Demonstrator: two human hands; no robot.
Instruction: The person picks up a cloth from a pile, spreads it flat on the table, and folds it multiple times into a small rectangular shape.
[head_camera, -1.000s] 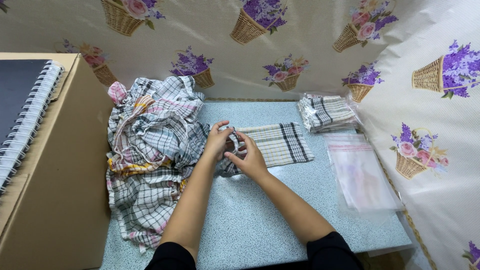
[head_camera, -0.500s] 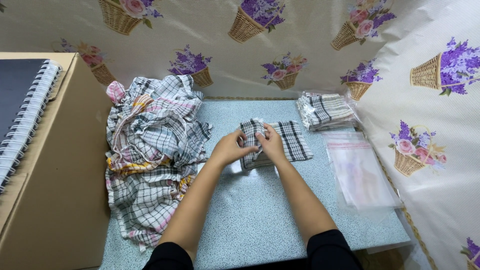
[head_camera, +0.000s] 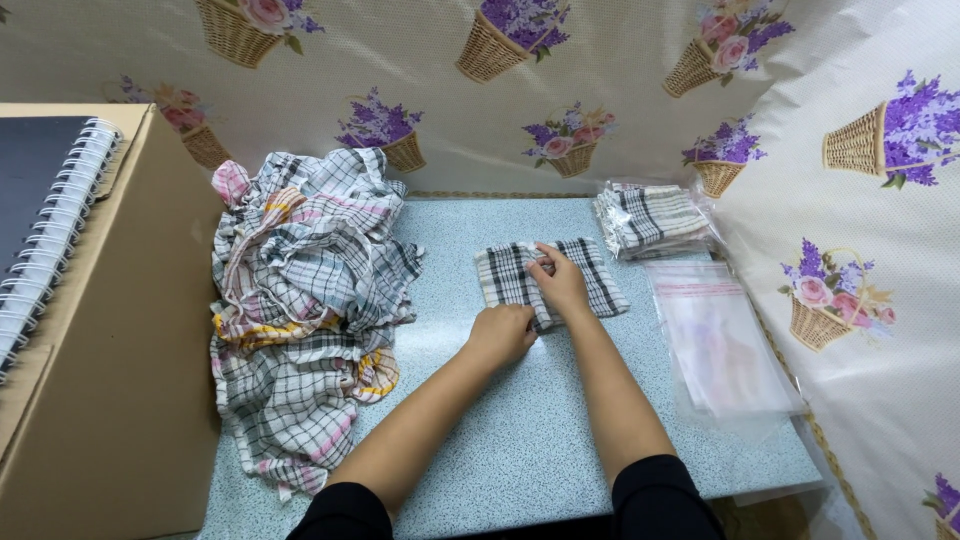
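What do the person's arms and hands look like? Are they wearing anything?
Both arms are bare from wrist to above the elbow, where black sleeves begin. The left hand and right hand wear no gloves, and no rings, watch or bracelets show. The fingers are bare too.

My speckled blue-grey worktop (head_camera: 500, 440) is hemmed by cream sheeting (head_camera: 620, 80) printed with flower baskets from twelve to three o'clock; light is even.
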